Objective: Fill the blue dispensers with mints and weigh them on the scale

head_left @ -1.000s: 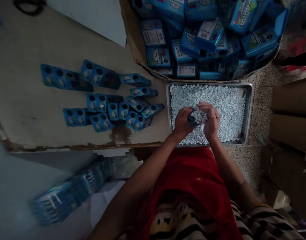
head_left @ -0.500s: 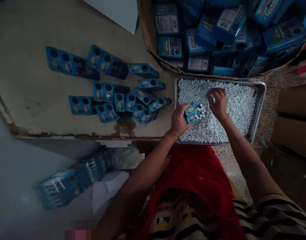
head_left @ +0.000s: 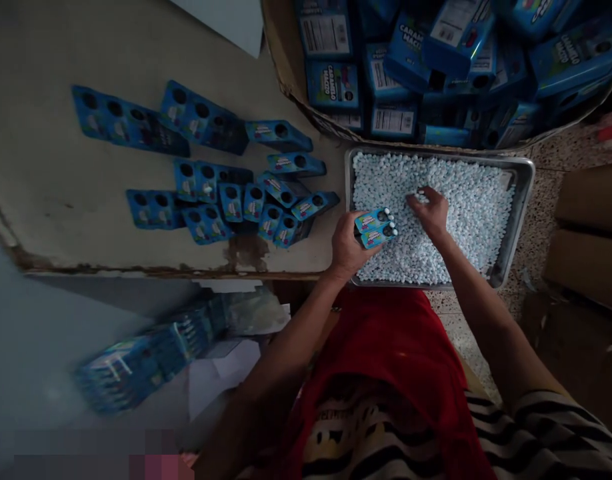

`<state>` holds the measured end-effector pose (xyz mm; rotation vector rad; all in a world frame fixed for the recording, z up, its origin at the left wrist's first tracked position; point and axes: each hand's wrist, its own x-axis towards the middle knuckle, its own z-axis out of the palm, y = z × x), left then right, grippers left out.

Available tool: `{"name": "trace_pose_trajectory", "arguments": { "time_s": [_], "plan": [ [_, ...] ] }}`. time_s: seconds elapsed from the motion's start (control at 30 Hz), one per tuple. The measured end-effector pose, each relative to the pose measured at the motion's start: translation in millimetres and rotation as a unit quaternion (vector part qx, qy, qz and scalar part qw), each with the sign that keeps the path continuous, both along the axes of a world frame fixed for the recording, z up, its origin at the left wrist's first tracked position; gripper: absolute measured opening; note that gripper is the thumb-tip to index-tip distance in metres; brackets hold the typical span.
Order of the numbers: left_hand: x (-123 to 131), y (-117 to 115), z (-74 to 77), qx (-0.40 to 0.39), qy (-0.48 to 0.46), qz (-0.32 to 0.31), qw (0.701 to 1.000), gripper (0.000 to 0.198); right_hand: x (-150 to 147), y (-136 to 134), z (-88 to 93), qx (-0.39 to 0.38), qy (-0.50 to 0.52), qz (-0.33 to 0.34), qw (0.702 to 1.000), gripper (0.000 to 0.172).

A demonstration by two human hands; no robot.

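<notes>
My left hand [head_left: 347,248] is wrapped round two small blue candy boxes [head_left: 376,228], side by side at the left part of a metal tray [head_left: 525,193]. White round candies [head_left: 387,215] show at the boxes' right ends, by their dark holes. The tray holds a thick layer of loose white candies [head_left: 466,220]. Over its middle, my right hand [head_left: 433,210] has its fingers curled together, with a few white candies at the fingertips. A short gap separates it from the boxes.
Several blue boxes [head_left: 206,180] with dark round holes stand in groups on the table [head_left: 46,200] to the left. Behind the tray is a large cardboard carton [head_left: 286,73] full of bigger blue boxes. Brown cartons [head_left: 591,200] are at the right; wrapped blue packs [head_left: 136,367] lie lower left.
The candies heaped at the boxes' openings are fewer now. My right hand has shifted slightly nearer the boxes, and white candies now show at its fingertips. My left hand still grips both boxes.
</notes>
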<state>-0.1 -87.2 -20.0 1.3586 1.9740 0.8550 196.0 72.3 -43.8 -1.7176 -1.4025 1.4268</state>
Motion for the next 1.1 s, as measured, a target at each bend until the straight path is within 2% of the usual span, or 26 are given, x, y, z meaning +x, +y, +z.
{"name": "trace_pose_trajectory", "arguments": {
  "time_s": [0.07, 0.13, 0.17, 0.2, 0.27, 0.37, 0.43, 0.5, 0.63, 0.7, 0.77, 0.9, 1.0, 1.03, 1.1],
  "plan": [
    [0.0, 0.9, 2.1, -0.010, 0.000, -0.003, 1.000, 0.076, -0.5, -7.7, 17.2, -0.108, 0.144, -0.090, 0.980, 0.043],
    [0.1, 1.8, 4.8, -0.011, 0.002, -0.010, 1.000, 0.076, -5.5, -17.7, 41.6, -0.176, 0.290, -0.118, 0.933, 0.041],
    [0.3, 2.7, 6.0, -0.006, 0.003, -0.015, 1.000, 0.076, -9.7, -23.2, 55.0, -0.179, 0.345, -0.119, 0.914, 0.039],
    [0.6, 4.0, 6.8, 0.003, 0.002, -0.019, 1.000, 0.076, -14.7, -28.7, 68.1, -0.163, 0.383, -0.116, 0.902, 0.038],
    [2.2, 8.1, 7.1, 0.034, -0.007, -0.029, 0.999, 0.074, -26.1, -38.4, 89.5, -0.099, 0.413, -0.104, 0.899, 0.041],
    [7.4, 17.2, 5.4, 0.080, -0.020, -0.041, 0.996, 0.070, -41.5, -47.2, 103.1, 0.007, 0.367, -0.079, 0.927, 0.050],
    [12.6, 22.8, 5.0, 0.088, -0.018, -0.038, 0.995, 0.071, -48.6, -48.4, 102.2, 0.061, 0.314, -0.078, 0.944, 0.053],
    [17.3, 25.9, 6.1, 0.075, -0.001, -0.025, 0.997, 0.072, -52.8, -46.3, 98.5, 0.093, 0.292, -0.077, 0.949, 0.054],
    [19.0, 23.4, 9.0, 0.030, 0.011, -0.053, 0.998, 0.071, -46.6, -36.9, 89.6, 0.090, 0.315, -0.040, 0.944, 0.051],
    [15.7, 20.2, 8.3, 0.019, -0.006, -0.043, 0.999, 0.073, -32.1, -33.3, 82.7, 0.068, 0.287, -0.052, 0.954, 0.057],
    [12.4, 17.7, 5.3, 0.016, -0.031, -0.013, 0.999, 0.076, -10.4, -33.4, 74.0, 0.026, 0.217, -0.075, 0.973, 0.059],
    [11.1, 18.4, -2.6, 0.040, -0.095, -0.008, 0.995, 0.079, 36.6, -46.8, 60.3, -0.051, 0.065, -0.065, 0.994, 0.035],
    [13.4, 22.5, -4.6, 0.075, -0.117, -0.007, 0.990, 0.081, 56.4, -59.9, 56.5, -0.023, 0.022, 0.021, 0.999, 0.030],
    [14.3, 24.0, -4.8, 0.085, -0.125, -0.017, 0.988, 0.082, 58.3, -62.7, 55.5, -0.001, 0.004, 0.070, 0.998, 0.037],
    [16.0, 26.4, -6.4, 0.092, -0.150, -0.043, 0.984, 0.083, 55.6, -65.2, 52.3, 0.053, -0.036, 0.176, 0.982, 0.061]
  ]
}}
